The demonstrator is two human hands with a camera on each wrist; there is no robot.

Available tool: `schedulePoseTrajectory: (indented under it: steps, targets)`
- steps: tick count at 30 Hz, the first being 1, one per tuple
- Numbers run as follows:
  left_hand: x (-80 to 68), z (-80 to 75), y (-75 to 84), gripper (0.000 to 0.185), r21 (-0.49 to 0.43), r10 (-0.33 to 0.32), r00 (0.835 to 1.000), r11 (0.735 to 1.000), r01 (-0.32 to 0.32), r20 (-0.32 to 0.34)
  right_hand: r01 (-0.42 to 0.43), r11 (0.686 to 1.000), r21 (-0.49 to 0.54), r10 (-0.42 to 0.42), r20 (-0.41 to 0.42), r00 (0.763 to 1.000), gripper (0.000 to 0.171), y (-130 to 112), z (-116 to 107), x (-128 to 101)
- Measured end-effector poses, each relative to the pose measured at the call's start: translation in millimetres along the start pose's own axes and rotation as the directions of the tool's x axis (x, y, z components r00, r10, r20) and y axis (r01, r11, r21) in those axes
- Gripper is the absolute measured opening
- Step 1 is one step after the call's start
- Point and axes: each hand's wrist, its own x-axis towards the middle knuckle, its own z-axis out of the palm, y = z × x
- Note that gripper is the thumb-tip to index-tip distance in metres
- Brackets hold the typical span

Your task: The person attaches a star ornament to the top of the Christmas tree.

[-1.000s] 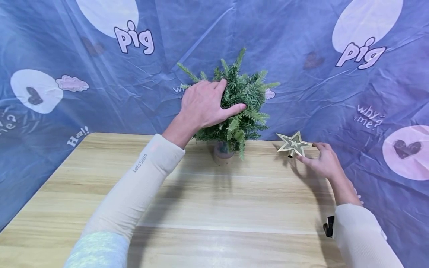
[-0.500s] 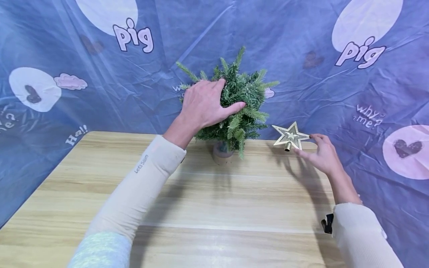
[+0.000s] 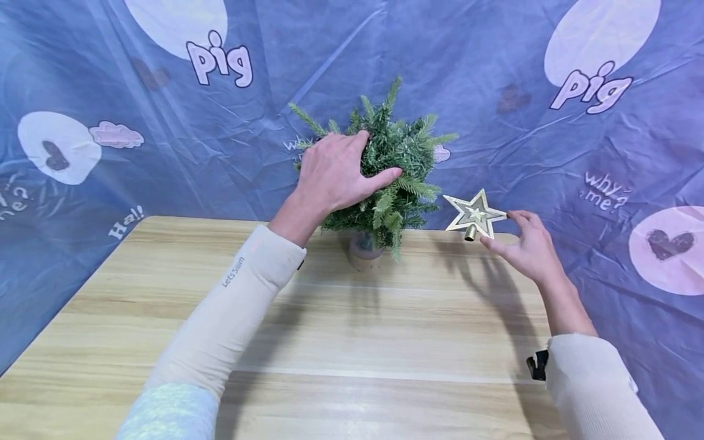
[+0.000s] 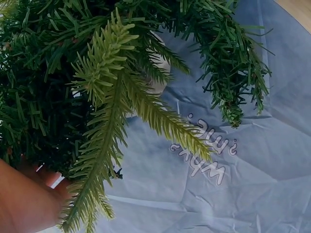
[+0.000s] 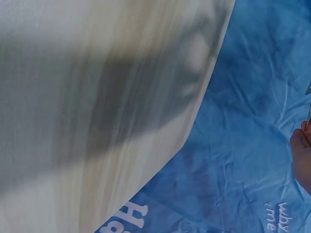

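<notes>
A small artificial Christmas tree (image 3: 404, 153) stands upright on a round base (image 3: 365, 253) near the back of the table. My left hand (image 3: 332, 171) holds its left side, thumb spread across the front and the other fingers partly sunk in the foliage. In the left wrist view, green branches (image 4: 114, 97) hide much of that hand. To the right of the tree, my right hand (image 3: 530, 249) pinches a gold star tree topper (image 3: 476, 214) by its right side, its socket pointing down. Only a bit of the right hand (image 5: 302, 160) shows in the right wrist view.
Under the tree is a light wood-grain table (image 3: 341, 330). Right behind the table's back edge hangs a blue printed cloth (image 3: 308, 43), which also runs along both sides. Shadows of the arms fall on the tabletop.
The right hand has raised the star topper and brought it slightly left, toward the tree, tilting its face more upright. The left hand and the tree have stayed in place.
</notes>
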Motion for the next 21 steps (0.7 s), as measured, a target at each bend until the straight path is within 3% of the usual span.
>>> schedulePoseTrajectory:
  steps: [21]
  targets:
    - [0.7,1.6,1.6,0.104,-0.068,-0.062,0.996,0.995,0.067,0.067,0.033,0.998,0.047,-0.030,-0.080,0.996,0.084,-31.6,-13.7,8.6]
